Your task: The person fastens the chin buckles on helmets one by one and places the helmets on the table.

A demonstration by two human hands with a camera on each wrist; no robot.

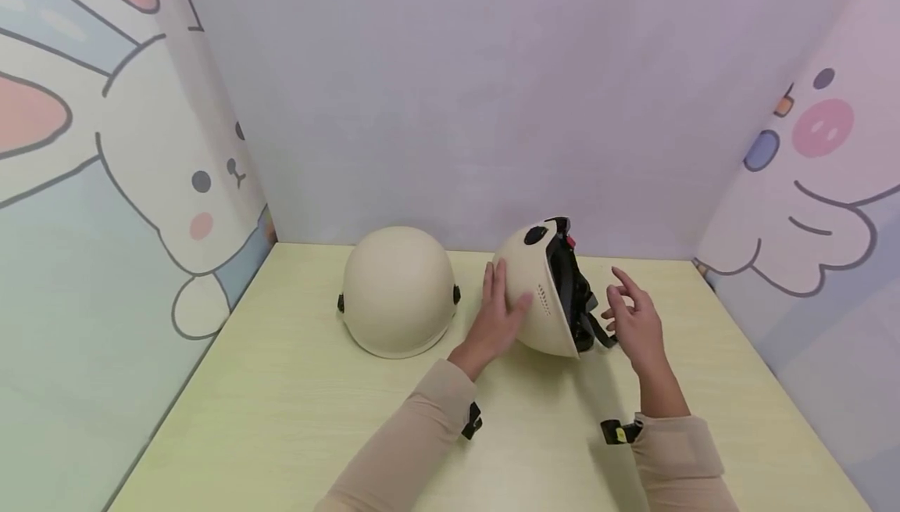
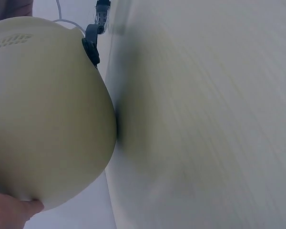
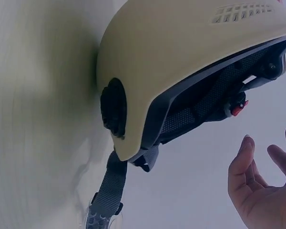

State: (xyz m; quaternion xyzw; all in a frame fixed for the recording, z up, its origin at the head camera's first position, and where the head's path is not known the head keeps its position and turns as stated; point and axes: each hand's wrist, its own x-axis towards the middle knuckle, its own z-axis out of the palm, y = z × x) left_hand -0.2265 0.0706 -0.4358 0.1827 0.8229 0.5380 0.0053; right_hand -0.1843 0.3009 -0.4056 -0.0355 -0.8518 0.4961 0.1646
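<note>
A cream helmet (image 1: 523, 293) lies tipped on its side on the table, with its black-lined opening facing right. My left hand (image 1: 495, 316) rests on the left of its shell, fingers spread along the curve. In the left wrist view a part of the left hand (image 2: 12, 210) touches the shell at the lower left. My right hand (image 1: 636, 324) hovers just right of the opening, fingers loosely bent, with nothing in it. A black chin strap (image 3: 109, 188) hangs from the helmet's side onto the table. A red part (image 3: 239, 109) shows inside near the rim.
A second cream helmet (image 1: 398, 293) stands upright, dome up, to the left, with black side fittings. The pale yellow table (image 1: 295, 418) meets a plain back wall (image 1: 450, 105). Cartoon-printed side panels (image 1: 204, 230) flank it left and right.
</note>
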